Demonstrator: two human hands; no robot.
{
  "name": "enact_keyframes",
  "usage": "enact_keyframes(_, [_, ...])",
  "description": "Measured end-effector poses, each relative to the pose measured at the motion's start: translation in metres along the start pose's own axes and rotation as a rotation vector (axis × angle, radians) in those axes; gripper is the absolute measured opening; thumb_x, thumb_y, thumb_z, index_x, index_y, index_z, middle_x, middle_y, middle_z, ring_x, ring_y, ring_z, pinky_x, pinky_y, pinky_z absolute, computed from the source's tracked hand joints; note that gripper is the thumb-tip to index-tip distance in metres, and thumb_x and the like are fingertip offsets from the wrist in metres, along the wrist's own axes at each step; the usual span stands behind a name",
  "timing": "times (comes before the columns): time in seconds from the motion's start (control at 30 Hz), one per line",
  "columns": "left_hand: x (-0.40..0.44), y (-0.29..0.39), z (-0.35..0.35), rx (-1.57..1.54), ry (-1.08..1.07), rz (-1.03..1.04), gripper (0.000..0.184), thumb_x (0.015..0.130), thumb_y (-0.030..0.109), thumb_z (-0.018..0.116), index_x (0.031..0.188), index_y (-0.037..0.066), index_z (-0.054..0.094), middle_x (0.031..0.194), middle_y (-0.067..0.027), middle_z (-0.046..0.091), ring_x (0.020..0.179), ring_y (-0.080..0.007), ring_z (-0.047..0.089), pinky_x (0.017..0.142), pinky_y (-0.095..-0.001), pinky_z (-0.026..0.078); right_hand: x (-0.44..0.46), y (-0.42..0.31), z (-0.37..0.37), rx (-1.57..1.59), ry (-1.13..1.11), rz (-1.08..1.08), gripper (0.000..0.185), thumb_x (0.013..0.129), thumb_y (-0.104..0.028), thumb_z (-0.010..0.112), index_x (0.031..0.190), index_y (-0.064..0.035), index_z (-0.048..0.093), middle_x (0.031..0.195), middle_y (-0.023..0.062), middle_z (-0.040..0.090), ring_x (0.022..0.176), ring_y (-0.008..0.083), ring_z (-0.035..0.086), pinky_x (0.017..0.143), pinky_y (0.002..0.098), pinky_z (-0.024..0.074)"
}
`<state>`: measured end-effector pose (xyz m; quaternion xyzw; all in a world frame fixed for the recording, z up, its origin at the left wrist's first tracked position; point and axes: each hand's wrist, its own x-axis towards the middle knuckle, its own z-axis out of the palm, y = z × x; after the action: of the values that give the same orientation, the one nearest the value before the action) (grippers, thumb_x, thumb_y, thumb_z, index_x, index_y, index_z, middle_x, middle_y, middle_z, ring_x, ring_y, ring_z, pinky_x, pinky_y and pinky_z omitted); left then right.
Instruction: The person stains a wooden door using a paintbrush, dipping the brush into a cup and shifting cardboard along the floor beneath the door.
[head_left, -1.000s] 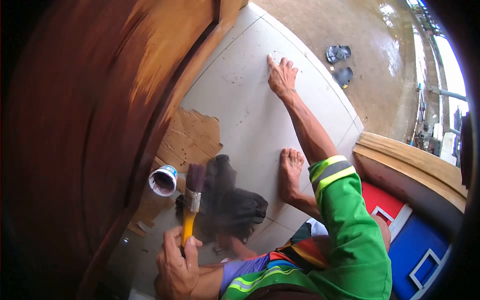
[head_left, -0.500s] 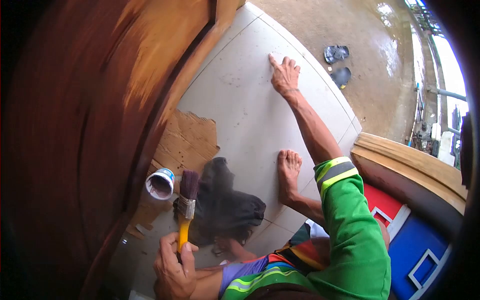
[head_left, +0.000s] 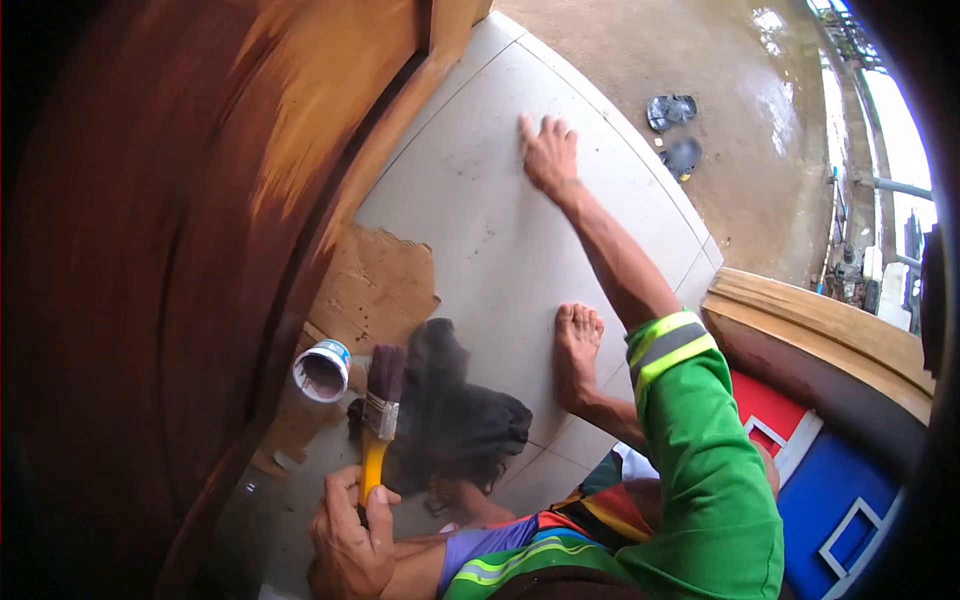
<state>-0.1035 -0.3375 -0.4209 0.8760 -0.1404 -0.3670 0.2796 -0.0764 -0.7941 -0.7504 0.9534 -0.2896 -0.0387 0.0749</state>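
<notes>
My left hand (head_left: 355, 535), at the lower left, is closed around the yellow handle of a paintbrush (head_left: 378, 420). Its dark, stained bristles point up. Just left of the bristles is a small white paint tub (head_left: 322, 372) with brownish residue inside. My right hand (head_left: 551, 155) reaches out over the pale tiled floor (head_left: 490, 270), palm down, index finger stretched and the other fingers partly bent. It holds nothing; whether the fingertips touch the tile I cannot tell. A wooden door panel (head_left: 200, 250), dark brown with a lighter orange streaked patch, fills the left side.
Torn cardboard (head_left: 375, 285) and a crumpled black cloth (head_left: 460, 420) lie on the floor. My bare foot (head_left: 578, 340) rests on the tiles. Black slippers (head_left: 671, 112) sit on the wet ground beyond the tile edge. A wooden frame (head_left: 820, 330) and red-and-blue panels (head_left: 835, 490) stand at right.
My right hand has shifted slightly left across the floor. The paintbrush in my left hand has moved slightly right and down.
</notes>
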Motion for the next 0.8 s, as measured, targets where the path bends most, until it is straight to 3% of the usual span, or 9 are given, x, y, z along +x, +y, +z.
enact_keyframes(0.13, [-0.001,-0.016,-0.001,0.031,-0.01,0.077,0.021,0.101,0.015,0.049,0.113,-0.001,0.052,0.077,-0.013,0.069,0.073,-0.029,0.069,0.069,-0.0401,0.05,-0.001,0.02,-0.03,0.108,-0.109,0.229,0.037,0.092,-0.014,0.053,0.128,-0.0055,0.06,0.125,0.021,0.055,0.119,0.0353,0.049,0.095,0.0552,0.039])
enact_keyframes(0.3, [0.013,-0.02,0.006,0.104,0.008,0.141,0.023,0.104,0.022,0.047,0.117,0.002,0.051,0.075,-0.012,0.069,0.076,-0.035,0.069,0.071,-0.0467,0.05,-0.051,0.003,-0.047,0.544,0.275,0.182,0.013,0.09,-0.014,0.06,0.092,-0.0005,0.06,0.087,0.0233,0.065,0.085,0.0405,0.062,0.078,0.0501,0.0489])
enact_keyframes(0.4, [0.03,-0.021,0.013,0.144,-0.009,0.154,0.026,0.105,0.026,0.045,0.118,0.005,0.053,0.075,-0.0115,0.07,0.078,-0.037,0.069,0.072,-0.0497,0.049,-0.144,-0.035,-0.049,0.858,0.253,0.236,0.023,0.093,-0.02,0.06,0.083,0.0012,0.059,0.074,0.0227,0.065,0.073,0.0441,0.063,0.071,0.0503,0.0491])
enact_keyframes(0.47, [0.041,-0.019,0.018,0.193,0.012,0.197,0.027,0.106,0.028,0.043,0.114,0.004,0.053,0.074,-0.0112,0.07,0.078,-0.0369,0.069,0.072,-0.0498,0.05,-0.197,-0.068,-0.093,1.077,-0.006,0.411,0.035,0.1,-0.027,0.05,0.092,0.003,0.067,0.072,0.0159,0.069,0.068,0.0333,0.066,0.07,0.0436,0.0525])
enact_keyframes(0.5, [0.045,-0.015,0.016,0.135,-0.026,0.187,0.031,0.106,0.031,0.041,0.113,0.004,0.053,0.079,-0.0188,0.069,0.083,-0.0422,0.067,0.076,-0.0536,0.048,-0.215,-0.078,-0.112,1.376,-0.198,0.58,0.047,0.104,-0.039,0.047,0.105,0.0033,0.068,0.085,0.0154,0.071,0.084,0.0301,0.068,0.086,0.0446,0.0528])
enact_keyframes(0.57, [0.054,-0.012,0.016,0.077,-0.04,0.199,0.035,0.106,0.034,0.04,0.112,0.003,0.053,0.085,-0.0267,0.069,0.088,-0.0478,0.065,0.079,-0.0576,0.047,-0.244,-0.09,-0.141,2.362,-0.219,0.689,0.058,0.107,-0.047,0.039,0.119,0.0046,0.064,0.103,0.0189,0.07,0.092,0.0317,0.067,0.092,0.0471,0.0526])
enact_keyframes(0.67, [0.065,-0.024,0.023,0.109,0.032,0.28,0.036,0.107,0.035,0.038,0.112,0.003,0.051,0.081,-0.0222,0.069,0.083,-0.044,0.067,0.076,-0.0548,0.048,-0.257,-0.104,-0.245,2.872,-0.169,0.773,0.063,0.107,-0.051,0.036,0.125,0.0044,0.059,0.11,0.0196,0.066,0.097,0.0315,0.065,0.092,0.0486,0.0531])
enact_keyframes(0.73, [0.071,-0.027,0.023,0.125,0.088,0.353,0.036,0.108,0.035,0.036,0.111,0.002,0.05,0.074,-0.0116,0.071,0.074,-0.0358,0.07,0.071,-0.0488,0.051,-0.255,-0.105,-0.265,2.777,-0.211,0.725,0.06,0.107,-0.05,0.039,0.122,0.0044,0.059,0.107,0.0171,0.067,0.093,0.0299,0.066,0.091,0.0467,0.0538])
enact_keyframes(0.8, [0.067,-0.02,0.021,0.067,0.032,0.334,0.039,0.108,0.038,0.034,0.111,0.002,0.05,0.074,-0.0121,0.071,0.076,-0.0352,0.071,0.072,-0.0486,0.051,-0.263,-0.105,-0.263,2.434,-0.209,0.594,0.056,0.106,-0.048,0.042,0.118,0.0036,0.06,0.102,0.0144,0.068,0.089,0.0271,0.066,0.089,0.0439,0.0541])
